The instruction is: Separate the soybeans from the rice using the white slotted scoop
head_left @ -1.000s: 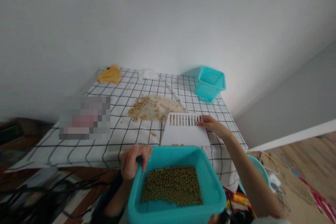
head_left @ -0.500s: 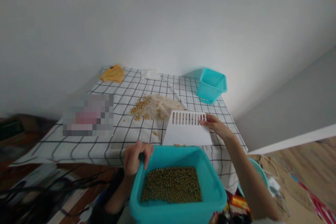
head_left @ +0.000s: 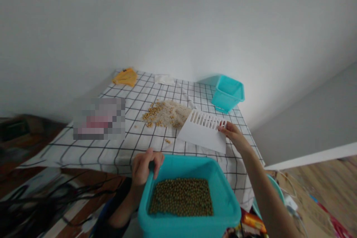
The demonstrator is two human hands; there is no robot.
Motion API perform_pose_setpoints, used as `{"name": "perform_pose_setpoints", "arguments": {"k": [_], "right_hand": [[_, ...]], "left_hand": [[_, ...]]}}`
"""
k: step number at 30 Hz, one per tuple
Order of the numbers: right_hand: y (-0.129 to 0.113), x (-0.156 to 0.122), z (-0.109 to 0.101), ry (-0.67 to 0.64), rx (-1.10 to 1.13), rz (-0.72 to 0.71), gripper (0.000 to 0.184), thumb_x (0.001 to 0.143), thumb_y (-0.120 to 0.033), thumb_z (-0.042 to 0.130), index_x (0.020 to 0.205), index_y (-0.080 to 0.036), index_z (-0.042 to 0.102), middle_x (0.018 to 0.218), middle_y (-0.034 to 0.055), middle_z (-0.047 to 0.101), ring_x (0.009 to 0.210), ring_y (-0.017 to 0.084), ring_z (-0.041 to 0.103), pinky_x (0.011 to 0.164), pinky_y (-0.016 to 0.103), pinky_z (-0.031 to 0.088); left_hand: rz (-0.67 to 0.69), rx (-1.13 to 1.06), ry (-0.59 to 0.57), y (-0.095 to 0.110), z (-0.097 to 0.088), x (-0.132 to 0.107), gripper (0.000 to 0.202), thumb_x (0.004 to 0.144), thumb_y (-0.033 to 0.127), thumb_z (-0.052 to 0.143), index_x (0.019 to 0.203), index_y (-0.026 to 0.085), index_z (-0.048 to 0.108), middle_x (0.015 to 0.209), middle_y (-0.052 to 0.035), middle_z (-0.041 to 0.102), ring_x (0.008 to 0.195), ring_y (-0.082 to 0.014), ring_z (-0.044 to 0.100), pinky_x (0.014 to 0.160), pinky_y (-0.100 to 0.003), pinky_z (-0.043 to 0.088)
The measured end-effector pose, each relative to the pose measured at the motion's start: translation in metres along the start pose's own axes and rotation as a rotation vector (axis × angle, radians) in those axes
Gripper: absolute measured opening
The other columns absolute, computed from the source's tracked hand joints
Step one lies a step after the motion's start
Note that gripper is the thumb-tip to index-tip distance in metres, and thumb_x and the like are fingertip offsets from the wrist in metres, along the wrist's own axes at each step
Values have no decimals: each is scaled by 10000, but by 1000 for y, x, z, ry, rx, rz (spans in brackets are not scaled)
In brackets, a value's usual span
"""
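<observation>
My left hand [head_left: 146,166] is closed over the left rim of a teal plastic tub [head_left: 227,189], whose bottom is covered with round yellowish-brown beans [head_left: 182,197]. Between the fingers and thumb of my right hand [head_left: 234,135] is the upper right corner of a white slotted scoop [head_left: 203,138], a flat plate with a row of long holes. It is tilted over the tablecloth, beyond the tub. Just behind its left side lies a heap of pale grains [head_left: 171,113], with loose yellow beans [head_left: 152,113] along the heap's left. A few stray beans [head_left: 167,141] lie nearer the tub.
A smaller teal bin [head_left: 228,95] stands at the table's back right, near the wall. Yellow cloth [head_left: 125,77] and a white packet [head_left: 164,79] lie at the back. A blurred-out item [head_left: 99,119] is on the left. Cables [head_left: 83,193] hang below the table's left edge.
The slotted scoop has moved away from the tub's far rim and turned, its right side now lower. Beans seen at its front edge earlier no longer show there. My left hand stays on the rim.
</observation>
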State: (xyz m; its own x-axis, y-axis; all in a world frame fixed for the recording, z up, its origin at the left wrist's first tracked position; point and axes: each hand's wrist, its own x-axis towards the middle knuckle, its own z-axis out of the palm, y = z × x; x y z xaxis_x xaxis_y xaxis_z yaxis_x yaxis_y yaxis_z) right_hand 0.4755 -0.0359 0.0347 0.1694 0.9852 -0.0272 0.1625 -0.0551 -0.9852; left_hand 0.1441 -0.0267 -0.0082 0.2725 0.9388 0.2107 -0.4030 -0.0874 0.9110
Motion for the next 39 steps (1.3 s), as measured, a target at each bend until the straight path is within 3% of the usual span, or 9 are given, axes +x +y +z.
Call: {"name": "perform_pose_setpoints", "arguments": {"k": [4,8,11,16,22,26,30,39], "right_hand": [[-2,5,17,-13,-30,-73,351,794,-521,751,942,-205,715,1001,76,762,992,274,657,940,403,480],[-2,13,31,0,-34,-80,330,803,-519,737,911,-210,693,966,68,748,929,259,648,887,385,482],[-2,20,42,-28,-28,-80,324,797,-509,748,893,-207,682,940,64,741,897,245,641,866,374,486],[-4,26,56,-71,-7,-51,326,822,-503,735,939,-204,683,960,74,749,873,250,656,814,365,504],[-4,23,60,-119,24,43,338,812,-499,754,958,-198,705,965,84,772,840,253,692,765,353,534],[-7,15,60,-143,24,130,334,830,-467,755,1032,-201,732,1017,87,780,899,265,714,785,347,557],[-10,8,60,-220,21,234,335,832,-445,765,1069,-209,749,1055,86,784,882,253,724,804,348,574],[-11,4,61,-257,-17,343,409,775,-493,801,1086,-230,765,1028,106,797,861,278,741,845,409,598]], "left_hand": [[-4,-6,-1,7,-22,6,678,1009,496,449,398,233,581,322,-11,483,391,-161,395,596,-371,368],[11,0,-136,17,-55,16,663,1004,510,452,427,232,623,330,-23,511,379,-165,423,576,-370,380],[25,-8,-144,22,-66,17,658,1011,494,449,437,228,628,329,-21,516,369,-157,421,581,-372,385],[2,-65,26,26,-54,7,685,1039,436,405,417,227,600,330,-9,488,387,-148,383,589,-371,355],[10,-52,3,26,-51,2,686,1035,462,406,420,224,597,317,-12,478,368,-150,384,571,-380,358],[4,-28,73,22,-47,0,709,1036,447,372,384,226,539,297,-14,435,348,-150,355,535,-379,348],[107,-44,141,20,-39,-4,711,1041,372,324,361,220,463,263,-8,374,306,-143,315,469,-366,313],[26,100,111,42,-36,-3,695,1016,453,344,381,277,566,263,-38,437,288,-214,390,413,-430,367]]}}
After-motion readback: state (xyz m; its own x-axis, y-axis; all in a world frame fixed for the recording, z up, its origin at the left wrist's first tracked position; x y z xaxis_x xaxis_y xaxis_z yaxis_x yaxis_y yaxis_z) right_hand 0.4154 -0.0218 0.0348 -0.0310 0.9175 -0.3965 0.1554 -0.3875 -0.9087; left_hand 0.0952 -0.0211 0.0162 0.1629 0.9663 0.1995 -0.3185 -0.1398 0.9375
